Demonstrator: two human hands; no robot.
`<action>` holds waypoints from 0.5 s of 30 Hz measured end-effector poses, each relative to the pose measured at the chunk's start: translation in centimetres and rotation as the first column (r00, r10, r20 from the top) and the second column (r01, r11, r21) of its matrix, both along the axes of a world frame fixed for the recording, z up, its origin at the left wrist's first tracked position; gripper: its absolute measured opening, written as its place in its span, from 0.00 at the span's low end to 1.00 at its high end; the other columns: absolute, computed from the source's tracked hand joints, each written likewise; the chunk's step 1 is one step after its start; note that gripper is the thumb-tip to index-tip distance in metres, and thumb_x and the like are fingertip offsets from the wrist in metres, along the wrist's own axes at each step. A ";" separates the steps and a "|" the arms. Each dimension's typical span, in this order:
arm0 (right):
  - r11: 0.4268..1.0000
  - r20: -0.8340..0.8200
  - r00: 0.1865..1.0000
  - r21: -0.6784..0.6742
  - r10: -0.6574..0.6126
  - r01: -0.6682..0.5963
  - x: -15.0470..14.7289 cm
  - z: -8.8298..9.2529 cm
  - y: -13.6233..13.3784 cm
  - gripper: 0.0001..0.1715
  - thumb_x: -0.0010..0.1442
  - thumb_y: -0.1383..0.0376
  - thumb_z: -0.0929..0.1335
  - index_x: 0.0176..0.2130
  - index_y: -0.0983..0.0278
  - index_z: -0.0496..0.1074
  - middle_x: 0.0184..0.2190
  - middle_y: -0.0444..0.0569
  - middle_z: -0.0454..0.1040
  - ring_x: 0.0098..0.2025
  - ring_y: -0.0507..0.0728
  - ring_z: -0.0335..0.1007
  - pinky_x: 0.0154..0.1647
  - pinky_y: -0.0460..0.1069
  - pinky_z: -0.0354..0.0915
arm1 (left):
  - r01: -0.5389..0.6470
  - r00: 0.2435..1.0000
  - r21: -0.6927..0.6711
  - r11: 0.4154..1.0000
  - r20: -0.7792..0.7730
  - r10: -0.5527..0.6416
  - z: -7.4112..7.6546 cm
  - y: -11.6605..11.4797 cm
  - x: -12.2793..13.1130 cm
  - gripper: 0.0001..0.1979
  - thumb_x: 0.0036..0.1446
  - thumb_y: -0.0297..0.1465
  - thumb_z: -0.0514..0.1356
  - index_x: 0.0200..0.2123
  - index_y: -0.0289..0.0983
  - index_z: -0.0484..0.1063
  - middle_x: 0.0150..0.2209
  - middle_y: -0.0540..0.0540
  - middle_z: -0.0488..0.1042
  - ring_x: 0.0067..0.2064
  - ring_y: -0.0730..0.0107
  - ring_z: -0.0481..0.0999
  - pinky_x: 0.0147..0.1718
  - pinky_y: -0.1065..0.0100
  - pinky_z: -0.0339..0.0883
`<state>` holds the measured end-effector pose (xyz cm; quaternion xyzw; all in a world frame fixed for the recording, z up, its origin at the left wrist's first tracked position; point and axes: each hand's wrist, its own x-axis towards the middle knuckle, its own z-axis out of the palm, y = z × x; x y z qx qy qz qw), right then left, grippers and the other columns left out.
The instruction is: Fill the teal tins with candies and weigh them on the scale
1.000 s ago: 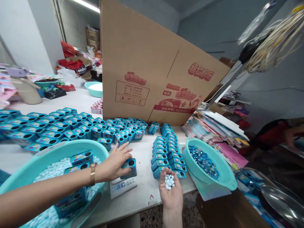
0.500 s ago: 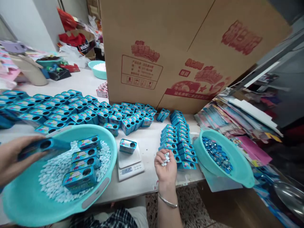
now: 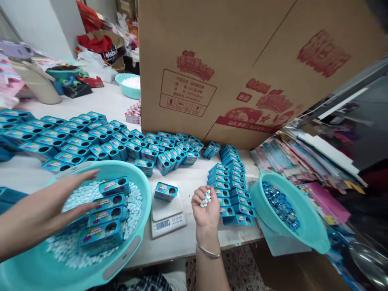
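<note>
My left hand (image 3: 57, 198) reaches over the turquoise basin (image 3: 141, 178), fingers and thumb apart and holding nothing. Its fingertips are near several blue candy tins (image 3: 101, 234) lying in the pale blue-white candies (image 3: 65, 250) that fill the basin. Another blue tin (image 3: 10, 199) stands at the left edge, partly cut off. My right hand (image 3: 207, 210), palm up with fingers curled, cradles a few small pale candies (image 3: 205, 199). Between the hands, one tin with a round hole (image 3: 165, 191) sits on a white digital scale (image 3: 168, 224).
Rows of blue tins (image 3: 72, 149) cover the left and back of the table. More stand in two columns (image 3: 232, 182) beside my right hand. A large cardboard box (image 3: 194, 36) rises behind. On the right are a turquoise bowl of round blue-and-silver pieces (image 3: 315, 238) and stacked printed sheets (image 3: 318, 153).
My left hand has let go of the blue tin it held and moved right over the tins in the basin, opening. My right hand still holds the candies. The view has shifted slightly.
</note>
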<state>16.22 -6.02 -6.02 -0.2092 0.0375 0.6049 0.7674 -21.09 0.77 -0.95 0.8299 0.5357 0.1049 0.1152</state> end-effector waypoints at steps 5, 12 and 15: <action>1.000 0.007 1.000 0.017 0.015 -0.015 -0.2 -0.2 -0.9 0.07 0.57 0.66 0.65 0.31 0.62 0.59 0.21 0.35 0.59 0.19 0.44 0.53 0.17 0.39 0.51 | 0.460 0.886 -0.073 0.885 -0.019 -0.463 0.8 1.8 13.0 0.34 0.56 0.42 0.55 0.63 0.43 0.47 0.63 0.45 0.57 0.61 0.60 0.59 0.57 0.62 0.56; 0.976 -0.064 0.977 0.053 -0.206 0.209 5.5 -0.5 -7.3 0.08 0.58 0.67 0.65 0.31 0.62 0.58 0.22 0.35 0.59 0.19 0.43 0.54 0.17 0.39 0.52 | 0.571 0.803 -0.175 0.802 -0.084 -0.590 -2.9 5.0 23.5 0.12 0.54 0.34 0.52 0.42 0.40 0.66 0.37 0.44 0.76 0.39 0.59 0.76 0.36 0.65 0.67; 0.946 -0.083 0.943 0.028 -0.321 0.324 8.2 -1.0 -10.1 0.08 0.57 0.69 0.65 0.31 0.62 0.58 0.22 0.35 0.59 0.18 0.43 0.55 0.17 0.39 0.52 | 0.614 0.783 -0.090 0.784 -0.050 -0.620 -2.6 5.4 27.2 0.14 0.55 0.34 0.51 0.46 0.42 0.64 0.42 0.44 0.75 0.43 0.58 0.75 0.38 0.65 0.66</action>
